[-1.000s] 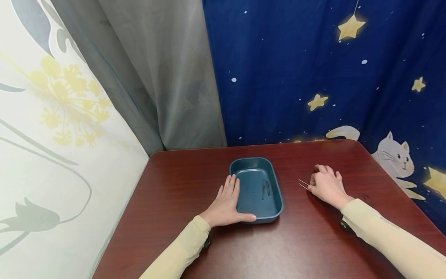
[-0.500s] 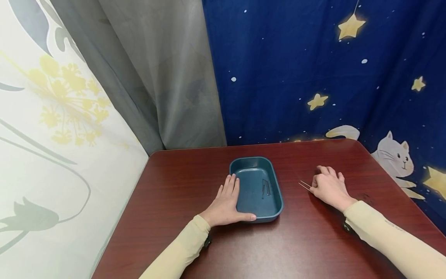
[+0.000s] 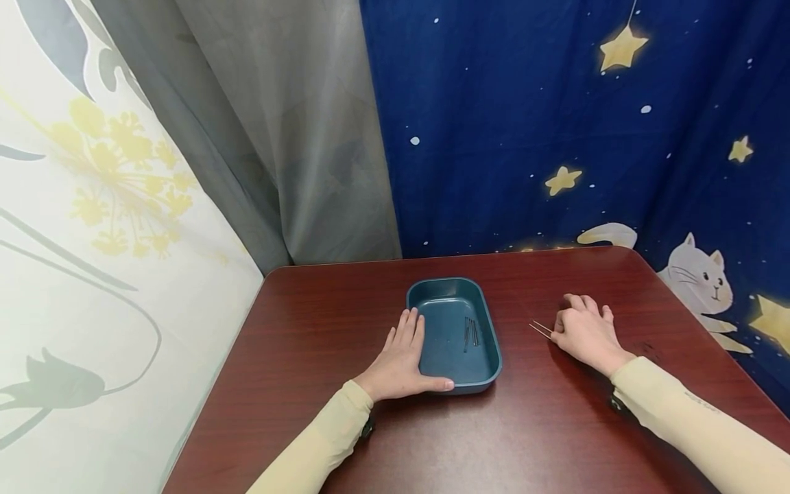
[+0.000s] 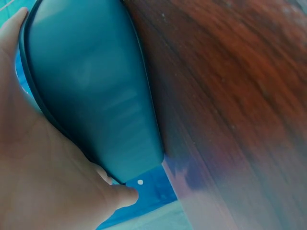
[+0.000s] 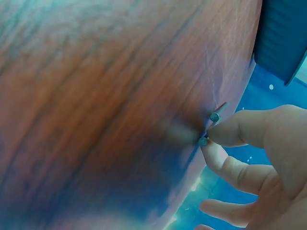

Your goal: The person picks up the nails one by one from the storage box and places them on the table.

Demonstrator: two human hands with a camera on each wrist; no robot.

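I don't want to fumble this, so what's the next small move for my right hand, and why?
I'd probably lift toward the tray the nail your right hand seems to pinch, gently, as a second nail lies close beside it. Slim nail-like pieces already lie inside the tray, and your left hand rests against it.

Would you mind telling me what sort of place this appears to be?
Probably an indoor corner, perhaps curtained off for tabletop work: a reddish-brown table with a grey curtain and a blue star-patterned curtain hanging behind it. The room beyond is hidden.
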